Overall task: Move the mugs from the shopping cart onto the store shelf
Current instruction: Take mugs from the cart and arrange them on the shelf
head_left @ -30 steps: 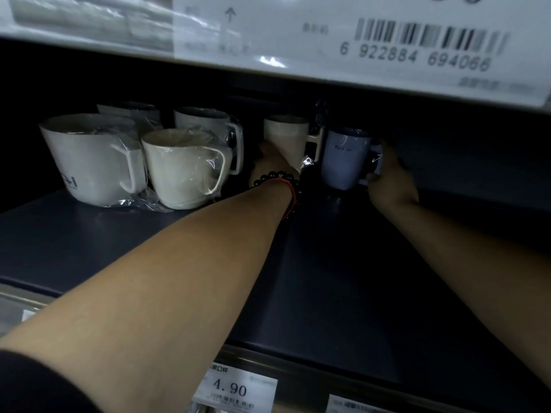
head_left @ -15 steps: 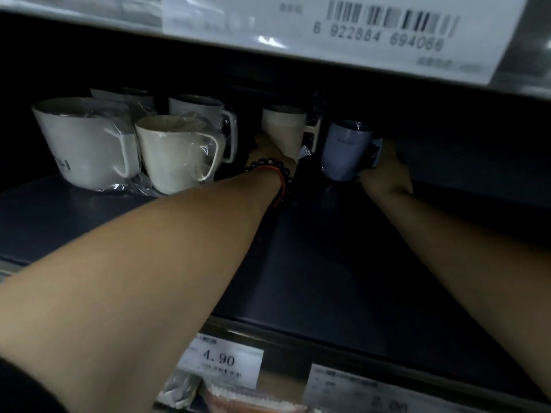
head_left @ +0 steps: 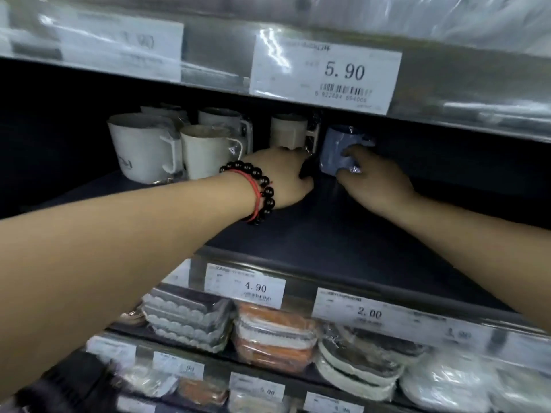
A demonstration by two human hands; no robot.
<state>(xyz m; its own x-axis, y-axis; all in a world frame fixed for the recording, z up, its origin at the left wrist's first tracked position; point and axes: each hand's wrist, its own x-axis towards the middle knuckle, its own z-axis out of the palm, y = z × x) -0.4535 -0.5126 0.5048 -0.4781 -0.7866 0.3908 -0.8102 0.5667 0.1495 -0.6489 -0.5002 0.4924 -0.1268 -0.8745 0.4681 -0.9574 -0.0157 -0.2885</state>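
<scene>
The blue mug [head_left: 340, 150] stands upright on the dark shelf [head_left: 328, 234] — handle turned right, glossy under crinkled plastic wrap. The right hand [head_left: 372, 180] grips its lower side with curled fingers. Just left stands a cream mug [head_left: 287, 131], handle also right; the left hand [head_left: 283, 177] sits before it — its finger state cannot be told.

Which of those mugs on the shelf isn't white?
The blue plastic-wrapped mug, farthest right in the row, held by the right hand. The other mugs, such as the large white mug at the left, are whitish.
</scene>
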